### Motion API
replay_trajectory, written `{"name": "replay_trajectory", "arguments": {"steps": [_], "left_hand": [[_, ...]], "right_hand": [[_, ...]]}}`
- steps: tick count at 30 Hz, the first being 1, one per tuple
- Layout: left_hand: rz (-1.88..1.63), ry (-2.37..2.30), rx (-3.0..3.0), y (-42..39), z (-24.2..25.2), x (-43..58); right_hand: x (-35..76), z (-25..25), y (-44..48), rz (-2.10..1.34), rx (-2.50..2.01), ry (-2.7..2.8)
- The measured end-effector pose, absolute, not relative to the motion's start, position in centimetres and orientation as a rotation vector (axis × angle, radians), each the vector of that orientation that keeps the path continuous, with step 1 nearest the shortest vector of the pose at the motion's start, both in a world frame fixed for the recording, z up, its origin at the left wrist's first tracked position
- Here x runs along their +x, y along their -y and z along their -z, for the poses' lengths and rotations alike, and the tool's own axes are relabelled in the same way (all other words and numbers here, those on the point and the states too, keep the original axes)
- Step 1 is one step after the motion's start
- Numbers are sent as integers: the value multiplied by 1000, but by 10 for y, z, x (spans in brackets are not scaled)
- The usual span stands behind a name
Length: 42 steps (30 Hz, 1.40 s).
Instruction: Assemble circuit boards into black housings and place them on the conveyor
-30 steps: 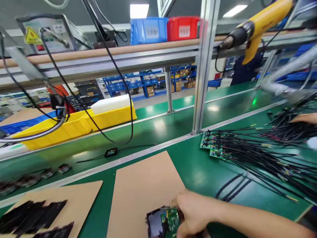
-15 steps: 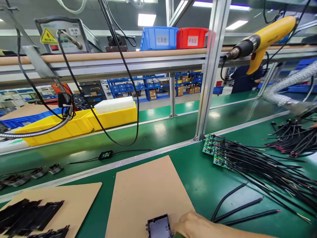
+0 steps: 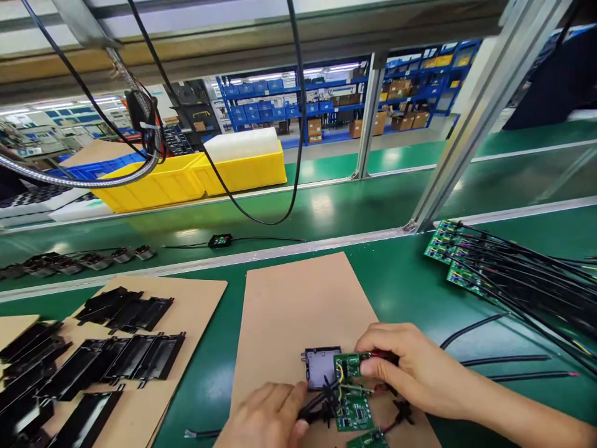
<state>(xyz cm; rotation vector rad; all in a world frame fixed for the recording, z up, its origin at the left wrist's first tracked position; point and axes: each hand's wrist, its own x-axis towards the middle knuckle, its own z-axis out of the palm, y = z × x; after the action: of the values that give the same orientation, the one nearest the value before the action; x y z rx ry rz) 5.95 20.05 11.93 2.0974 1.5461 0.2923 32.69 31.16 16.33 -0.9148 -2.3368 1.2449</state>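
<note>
My right hand (image 3: 401,361) pinches one end of a small green circuit board (image 3: 347,366), where red and black wires come off it. The board's other end overlaps the edge of a shallow black plastic case (image 3: 321,368) with a grey inner face. Left of the boards, my left hand (image 3: 268,417) closes its fingers and thumb round black cables (image 3: 313,406) that lead to them. A larger green board (image 3: 354,412) lies just below, and another board (image 3: 368,439) is cut off by the bottom edge. All rest on or over a brown cardboard sheet (image 3: 298,305).
Black plastic cases (image 3: 152,354) cover cardboard at the left. Wired circuit boards (image 3: 459,252) are heaped at the right, beside loose black cables (image 3: 508,361). A metal post (image 3: 485,118) rises behind. A black cable loop (image 3: 275,221) hangs over the bench near yellow bins (image 3: 242,171).
The view has tilted down and left. My left hand has come into view on black cables. Circuit boards now lie by the case, and my right hand grips one.
</note>
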Motion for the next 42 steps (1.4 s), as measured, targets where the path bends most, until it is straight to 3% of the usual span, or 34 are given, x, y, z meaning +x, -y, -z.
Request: {"name": "replay_trajectory", "arguments": {"steps": [5, 10, 20, 23, 27, 29, 33, 42], "left_hand": [[-596, -1628, 1831, -230, -155, 72], [-509, -1615, 1765, -249, -148, 97], [-523, -1723, 1862, -276, -131, 80], [-515, -1718, 1906, -280, -137, 81], [-489, -1739, 1937, -282, -143, 92], [-479, -1717, 1899, -284, -147, 94], [-376, -1618, 1789, -287, -151, 80], [-343, -1540, 1922, -279, -122, 56]], "right_hand": [[296, -155, -320, -1323, -1049, 2296], [294, -129, -325, -1633, -1112, 2246], [288, -136, -350, -1225, -1115, 2431], [282, -142, -345, -941, -1091, 2560], [259, -144, -327, -172, -1097, 2796], [250, -144, -323, 20, -964, 2863], [256, -148, -335, -100, -636, 2957], [263, -138, -369, -411, -543, 3025]]}}
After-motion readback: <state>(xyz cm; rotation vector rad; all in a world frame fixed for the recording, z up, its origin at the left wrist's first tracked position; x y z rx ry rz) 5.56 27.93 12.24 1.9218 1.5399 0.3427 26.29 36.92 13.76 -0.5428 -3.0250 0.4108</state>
